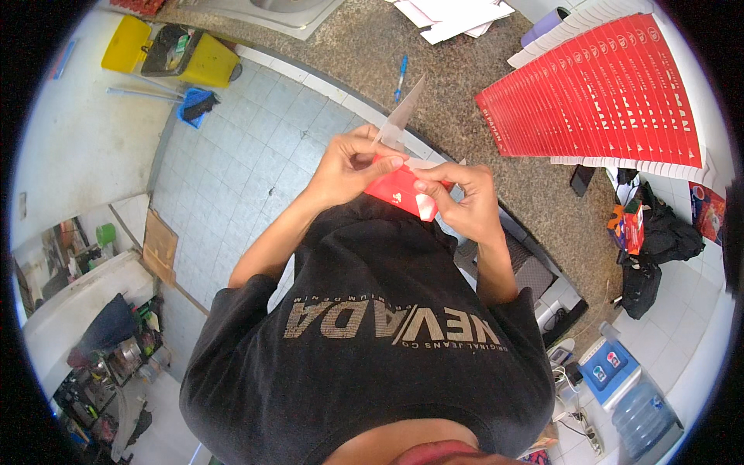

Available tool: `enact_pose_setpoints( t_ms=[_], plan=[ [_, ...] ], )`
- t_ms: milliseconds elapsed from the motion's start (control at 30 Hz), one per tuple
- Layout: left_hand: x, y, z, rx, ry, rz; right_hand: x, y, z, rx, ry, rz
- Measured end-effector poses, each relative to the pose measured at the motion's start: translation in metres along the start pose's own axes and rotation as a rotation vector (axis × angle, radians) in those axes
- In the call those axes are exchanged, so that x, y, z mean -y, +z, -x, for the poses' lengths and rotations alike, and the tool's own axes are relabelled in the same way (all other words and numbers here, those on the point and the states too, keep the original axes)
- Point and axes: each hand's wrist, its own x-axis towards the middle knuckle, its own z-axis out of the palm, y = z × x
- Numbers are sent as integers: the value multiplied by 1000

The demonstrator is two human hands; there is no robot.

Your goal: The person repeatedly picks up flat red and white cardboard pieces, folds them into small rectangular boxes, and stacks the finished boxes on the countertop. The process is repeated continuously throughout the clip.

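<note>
In front of my body I hold a red piece of printed card (pixel 397 194) with white edges and a pale corner. My left hand (pixel 347 167) pinches its upper left edge between thumb and fingers. At the right edge, my right hand (pixel 469 200) grips the card with its thumb and bent fingers. A pale, pointed flap (pixel 401 118) sticks up past my left fingers toward the counter; whether it belongs to the same card I cannot tell. On the counter (pixel 333 70) at the far right, many similar red printed sheets (pixel 589 93) lie fanned out in overlapping rows.
A blue pen (pixel 401 77) lies on the counter, with white and red papers (pixel 453 17) farther back. A dark phone (pixel 581 180) rests below the fanned sheets. A black bag (pixel 666 221) is at the right. On the left floor stands a yellow bin (pixel 209 60).
</note>
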Motion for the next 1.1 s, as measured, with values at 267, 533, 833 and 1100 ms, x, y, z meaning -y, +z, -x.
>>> enact_pose_setpoints(
  t_ms=[267,533,833,1100],
  plan=[
    [-8,-12,5,-68,95,-85,27,2,-8,-58,-16,120],
    [12,-2,34,-291,311,-718,28,57,-38,107,-254,362],
    [55,-31,59,-539,-107,156,59,51,-40,-26,-572,331],
    [32,-47,57,-326,-89,982,-74,11,-30,-335,282,-603]
  ],
)
